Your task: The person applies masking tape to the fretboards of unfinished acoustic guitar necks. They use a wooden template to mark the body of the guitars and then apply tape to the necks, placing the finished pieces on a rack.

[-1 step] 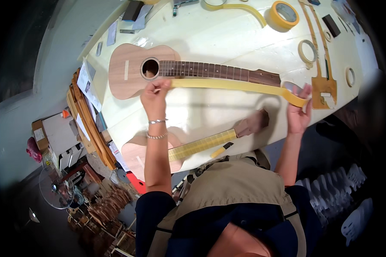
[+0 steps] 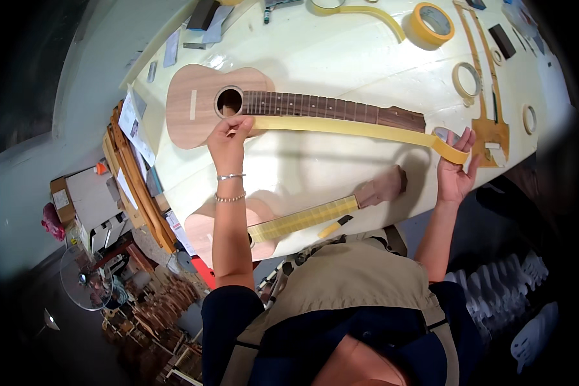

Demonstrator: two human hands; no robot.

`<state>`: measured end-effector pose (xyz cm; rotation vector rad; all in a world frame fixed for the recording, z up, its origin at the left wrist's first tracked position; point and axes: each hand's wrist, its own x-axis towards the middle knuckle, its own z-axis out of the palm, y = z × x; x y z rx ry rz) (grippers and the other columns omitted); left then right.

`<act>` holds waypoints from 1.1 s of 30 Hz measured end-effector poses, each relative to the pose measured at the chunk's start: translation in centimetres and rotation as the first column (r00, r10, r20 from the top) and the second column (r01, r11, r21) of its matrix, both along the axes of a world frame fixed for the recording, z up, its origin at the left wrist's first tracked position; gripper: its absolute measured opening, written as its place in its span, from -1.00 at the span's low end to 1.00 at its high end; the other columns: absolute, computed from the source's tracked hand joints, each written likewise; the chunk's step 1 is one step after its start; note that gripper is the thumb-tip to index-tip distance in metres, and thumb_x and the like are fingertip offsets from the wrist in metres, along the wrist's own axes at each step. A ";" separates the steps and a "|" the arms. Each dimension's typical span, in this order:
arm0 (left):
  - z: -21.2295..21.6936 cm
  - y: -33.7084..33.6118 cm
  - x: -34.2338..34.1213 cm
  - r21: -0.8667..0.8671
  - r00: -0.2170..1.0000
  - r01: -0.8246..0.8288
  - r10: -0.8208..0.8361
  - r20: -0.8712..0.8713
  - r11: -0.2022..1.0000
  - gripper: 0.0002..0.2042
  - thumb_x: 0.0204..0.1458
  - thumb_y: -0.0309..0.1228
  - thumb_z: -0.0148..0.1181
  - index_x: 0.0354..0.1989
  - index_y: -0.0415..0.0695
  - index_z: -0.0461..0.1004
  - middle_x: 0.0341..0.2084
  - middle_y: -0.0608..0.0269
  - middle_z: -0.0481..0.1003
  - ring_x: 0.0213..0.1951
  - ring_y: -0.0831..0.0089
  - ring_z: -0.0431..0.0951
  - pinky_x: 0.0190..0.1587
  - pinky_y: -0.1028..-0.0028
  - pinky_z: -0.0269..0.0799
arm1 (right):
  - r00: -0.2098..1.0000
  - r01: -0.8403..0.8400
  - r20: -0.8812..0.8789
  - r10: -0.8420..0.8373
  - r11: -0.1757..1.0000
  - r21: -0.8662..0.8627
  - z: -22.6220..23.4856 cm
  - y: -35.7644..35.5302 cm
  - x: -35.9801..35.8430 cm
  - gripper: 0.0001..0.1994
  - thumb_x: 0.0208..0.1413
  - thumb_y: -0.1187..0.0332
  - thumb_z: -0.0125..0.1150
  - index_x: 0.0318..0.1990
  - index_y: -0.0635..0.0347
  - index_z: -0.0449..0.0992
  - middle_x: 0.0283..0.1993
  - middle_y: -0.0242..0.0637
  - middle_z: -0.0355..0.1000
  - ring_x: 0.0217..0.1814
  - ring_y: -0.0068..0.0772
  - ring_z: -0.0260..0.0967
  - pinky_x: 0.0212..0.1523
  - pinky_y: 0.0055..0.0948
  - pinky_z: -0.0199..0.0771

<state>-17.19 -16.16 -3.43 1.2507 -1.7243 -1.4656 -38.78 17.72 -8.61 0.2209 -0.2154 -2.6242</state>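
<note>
My left hand (image 2: 228, 143) pinches the free end of a yellow masking tape strip (image 2: 347, 129) beside the sound hole of an unfinished wooden ukulele (image 2: 190, 132). My right hand (image 2: 457, 179) holds the masking tape roll (image 2: 454, 154) beyond the headstock, fingers partly inside the ring. Between my hands the strip stretches along the near side of the dark fretboard (image 2: 309, 107); whether it touches the neck I cannot tell. Closer to me lies a second ukulele (image 2: 264, 212), its fretboard covered in yellow tape (image 2: 309, 217). My left forearm hides part of its body.
A yellow-and-black cutter (image 2: 334, 226) lies by the near edge of the white table (image 2: 341, 164). Farther back are a wide tape roll (image 2: 431, 24), a narrower roll (image 2: 466, 80) and a dark block (image 2: 202, 14). A brown flat template (image 2: 491, 138) lies at right.
My left hand has shifted slightly left toward the sound hole. My right hand has moved a little right with the roll, and the strip stays stretched between them. The whole view has shifted slightly.
</note>
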 end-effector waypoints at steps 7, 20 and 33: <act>-2.4 -5.7 -1.8 -0.206 0.967 0.167 -0.119 0.225 0.964 -0.91 -0.05 -0.51 0.26 -0.38 -0.23 0.53 -0.54 0.39 0.48 -0.52 0.70 0.36 -0.42 0.69 0.31 | 0.430 0.889 -0.187 0.883 -0.377 0.260 0.4 -6.5 1.4 -0.30 0.11 0.21 0.09 0.29 0.41 -0.05 0.27 -0.03 0.15 0.32 -0.30 0.11 0.35 -0.17 -0.19; -1.7 -7.3 -2.1 0.009 0.957 0.096 -0.095 0.276 0.995 -0.54 -0.14 -0.50 0.33 -0.05 -0.40 0.32 -0.56 0.30 0.50 -0.63 0.71 0.40 -0.51 0.68 0.36 | 0.705 0.602 -0.243 0.667 -0.380 0.702 1.6 -8.7 0.7 -0.18 0.08 0.41 0.18 0.34 0.36 -0.28 -0.12 -0.06 0.47 0.02 -0.34 0.42 0.17 -0.39 0.13; -3.8 -3.1 -0.5 -0.496 0.610 0.721 -0.103 0.786 0.483 -0.41 0.12 -0.04 -0.15 0.28 -0.11 0.10 0.24 0.22 0.14 0.30 0.19 0.02 0.20 -0.16 -0.55 | 0.769 0.547 -0.280 0.574 -0.366 0.753 0.8 -8.8 0.6 -0.13 -0.01 0.41 0.27 0.32 0.42 -0.23 -0.29 -0.14 0.53 -0.08 -0.33 0.48 0.02 -0.49 0.36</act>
